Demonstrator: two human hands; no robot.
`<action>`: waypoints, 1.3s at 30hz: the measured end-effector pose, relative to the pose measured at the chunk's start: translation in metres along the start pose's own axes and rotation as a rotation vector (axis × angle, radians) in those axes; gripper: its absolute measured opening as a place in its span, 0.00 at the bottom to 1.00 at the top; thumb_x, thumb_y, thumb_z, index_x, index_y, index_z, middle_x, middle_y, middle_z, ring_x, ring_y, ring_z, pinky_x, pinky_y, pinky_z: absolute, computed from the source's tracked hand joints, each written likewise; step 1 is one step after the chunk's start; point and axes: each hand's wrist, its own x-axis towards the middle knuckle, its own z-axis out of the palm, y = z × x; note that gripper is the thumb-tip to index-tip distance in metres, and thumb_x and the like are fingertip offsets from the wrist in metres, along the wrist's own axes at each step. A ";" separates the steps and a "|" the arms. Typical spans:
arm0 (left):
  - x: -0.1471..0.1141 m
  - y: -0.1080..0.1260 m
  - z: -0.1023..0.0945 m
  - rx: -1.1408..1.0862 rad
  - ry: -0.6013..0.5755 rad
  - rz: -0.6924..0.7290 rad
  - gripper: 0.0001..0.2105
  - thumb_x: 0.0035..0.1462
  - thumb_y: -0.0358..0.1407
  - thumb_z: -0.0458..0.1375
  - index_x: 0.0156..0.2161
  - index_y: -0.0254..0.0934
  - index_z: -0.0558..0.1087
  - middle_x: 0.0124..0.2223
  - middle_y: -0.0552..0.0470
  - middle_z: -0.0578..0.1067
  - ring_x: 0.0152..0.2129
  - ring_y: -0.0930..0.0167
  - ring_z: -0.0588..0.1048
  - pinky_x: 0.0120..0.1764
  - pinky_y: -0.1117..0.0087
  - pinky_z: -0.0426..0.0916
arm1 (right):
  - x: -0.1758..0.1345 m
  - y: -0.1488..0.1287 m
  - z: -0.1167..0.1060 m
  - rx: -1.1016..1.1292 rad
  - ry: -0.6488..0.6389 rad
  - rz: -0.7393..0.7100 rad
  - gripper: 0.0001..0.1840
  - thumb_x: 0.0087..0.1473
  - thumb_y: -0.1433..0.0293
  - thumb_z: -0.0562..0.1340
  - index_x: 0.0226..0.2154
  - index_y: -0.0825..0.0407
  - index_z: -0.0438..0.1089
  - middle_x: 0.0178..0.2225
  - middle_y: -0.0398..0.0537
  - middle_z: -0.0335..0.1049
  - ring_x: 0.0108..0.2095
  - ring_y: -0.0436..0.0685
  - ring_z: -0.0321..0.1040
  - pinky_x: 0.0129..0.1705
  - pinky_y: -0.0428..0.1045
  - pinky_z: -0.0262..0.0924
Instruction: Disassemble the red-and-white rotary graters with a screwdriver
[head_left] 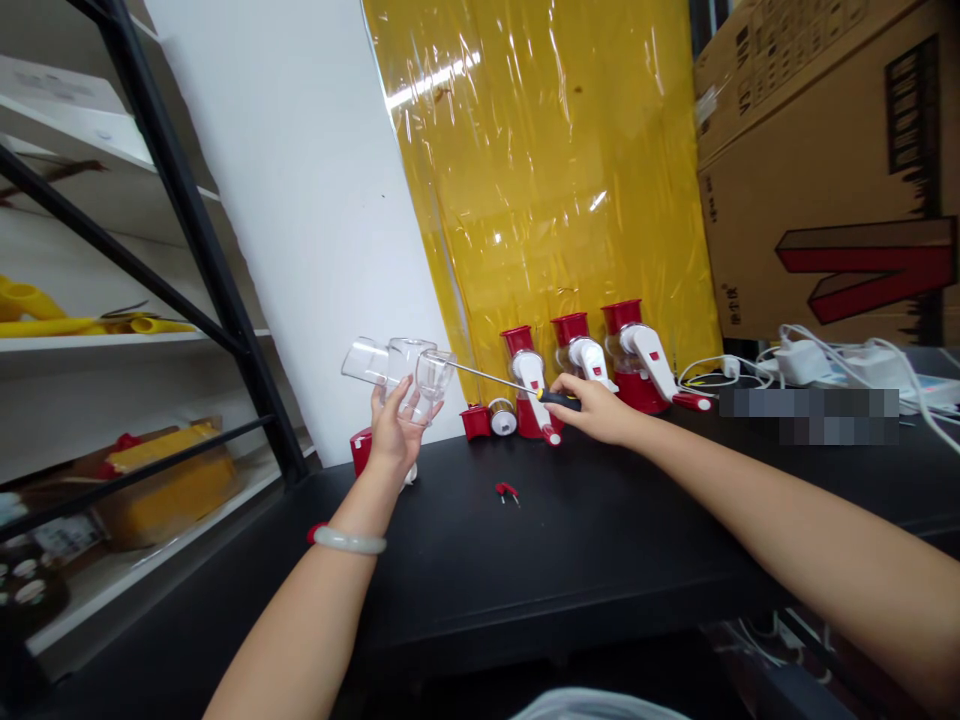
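Observation:
My left hand [394, 435] is closed around a clear plastic grater body [409, 362], a tube with a side spout, raised above the black table. In my right hand [592, 410] is a screwdriver [559, 399] with a black and yellow handle. Its long metal shaft points left, and the tip meets or overlaps the right end of the clear body; whether it is inside I cannot tell. Two small red-headed pieces with metal shanks [508, 492] lie on the table between my arms. Behind my left hand stands a red part [361, 452], mostly hidden.
Several red and white rotary graters with crank handles [636, 360] line the back of the black table [480, 560]. A red piece [475, 422] and a round drum [502, 416] sit left of them. White chargers and cables [806, 360], a large cardboard box [825, 180] and shelving [180, 190] flank the table.

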 end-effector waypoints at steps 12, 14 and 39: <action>0.003 -0.002 -0.003 0.020 0.019 0.027 0.24 0.45 0.32 0.69 0.46 0.51 0.65 0.50 0.54 0.72 0.53 0.62 0.70 0.51 0.43 0.68 | -0.001 -0.005 -0.001 0.060 0.034 -0.055 0.10 0.60 0.63 0.54 0.38 0.51 0.66 0.34 0.46 0.72 0.34 0.54 0.68 0.38 0.50 0.59; 0.003 -0.001 -0.003 0.018 0.026 0.027 0.24 0.45 0.32 0.69 0.46 0.51 0.65 0.50 0.54 0.72 0.54 0.62 0.70 0.52 0.43 0.68 | -0.001 -0.005 0.000 0.074 0.041 -0.048 0.11 0.60 0.64 0.53 0.41 0.52 0.66 0.34 0.47 0.72 0.34 0.55 0.68 0.38 0.50 0.60; 0.004 0.000 -0.005 0.026 0.022 0.036 0.23 0.44 0.33 0.69 0.44 0.49 0.66 0.50 0.53 0.72 0.53 0.60 0.71 0.48 0.49 0.72 | -0.005 -0.015 0.005 0.361 -0.112 0.176 0.16 0.59 0.53 0.55 0.34 0.48 0.58 0.18 0.35 0.61 0.14 0.47 0.55 0.18 0.44 0.50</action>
